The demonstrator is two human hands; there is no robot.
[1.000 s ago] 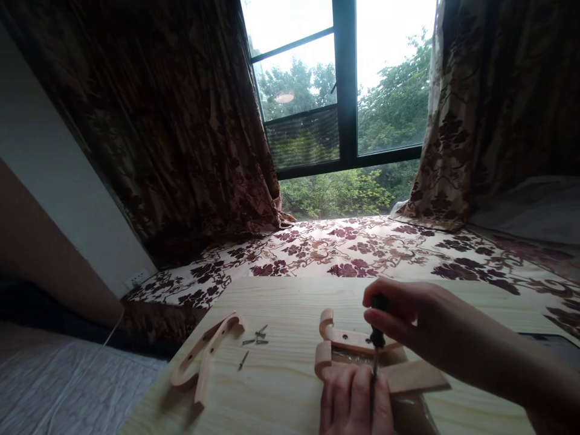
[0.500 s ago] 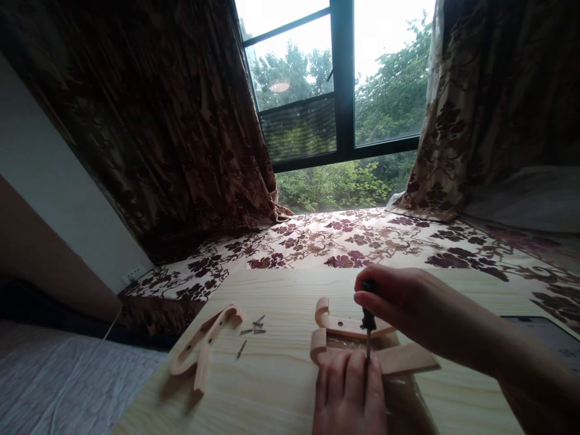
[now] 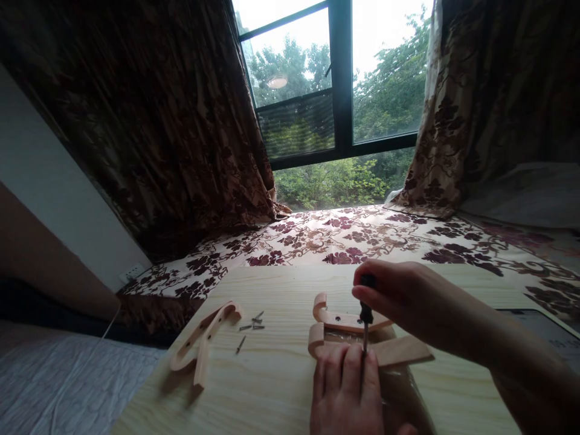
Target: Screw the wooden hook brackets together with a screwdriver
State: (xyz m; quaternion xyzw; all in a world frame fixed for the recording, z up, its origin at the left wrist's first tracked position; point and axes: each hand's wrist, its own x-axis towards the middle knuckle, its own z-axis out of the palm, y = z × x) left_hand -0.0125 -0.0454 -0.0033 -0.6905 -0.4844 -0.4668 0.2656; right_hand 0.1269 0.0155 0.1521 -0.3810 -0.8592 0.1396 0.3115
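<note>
My right hand (image 3: 399,296) is closed around the black handle of a screwdriver (image 3: 366,313), held upright with its shaft pointing down. The shaft runs down between the fingers of my left hand (image 3: 347,386), and its tip is hidden there. My left hand grips a pale wooden hook (image 3: 403,352) with a curled end, lying on a clear plastic packet (image 3: 410,396). Just beyond lies a second wooden hook (image 3: 347,321) with dark screw holes, partly behind the screwdriver. Several loose screws (image 3: 258,324) rest to the left.
Two more wooden hooks (image 3: 211,338) lie at the left of the light wooden board (image 3: 272,374). A phone (image 3: 546,332) sits at the right, partly behind my forearm. Past the board are a floral-covered sill (image 3: 312,235), curtains (image 3: 190,151) and a window (image 3: 342,78).
The view has shifted slightly, moving everything a little up and left in the picture. Both hands keep the same hold, and the screwdriver stays upright at the near hook.
</note>
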